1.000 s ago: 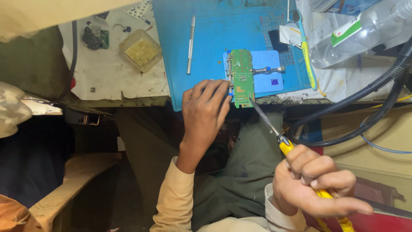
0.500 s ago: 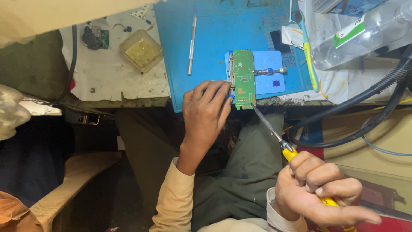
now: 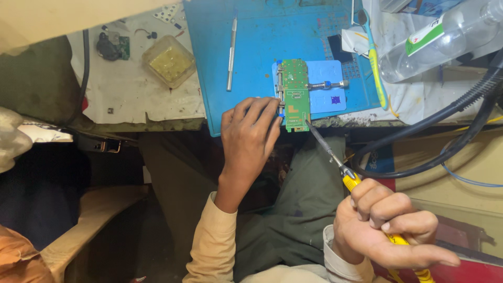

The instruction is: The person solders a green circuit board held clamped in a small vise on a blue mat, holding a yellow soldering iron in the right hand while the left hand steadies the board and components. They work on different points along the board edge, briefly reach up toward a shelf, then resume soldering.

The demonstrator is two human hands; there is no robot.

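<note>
- Since the earlier frames the right hand (image 3: 385, 228) has drawn slightly down and toward the person, so the yellow-handled soldering iron (image 3: 350, 179) slants more steeply, while its tip stays at the lower right corner of the green circuit board (image 3: 295, 94).
- At the far left of the table (image 3: 131, 99) lie a small dark part and a square yellowish dish (image 3: 168, 62), untouched.
- On the blue mat (image 3: 251, 42) a slim metal tool (image 3: 231, 46) lies apart from the work.
- The left hand (image 3: 250, 139) has barely shifted; its fingertips press the board's left edge, a steadying touch rather than a closed grip.
- The board sits clamped in a blue holder (image 3: 327, 84) near the table's front edge.
- The right hand's grip is closed around the iron's handle, forefinger extended.
- Judging by this, the work is a small adjustment of angle at one point.
- To the right rest a toothbrush (image 3: 374, 57) and a clear plastic bottle (image 3: 445, 36).
</note>
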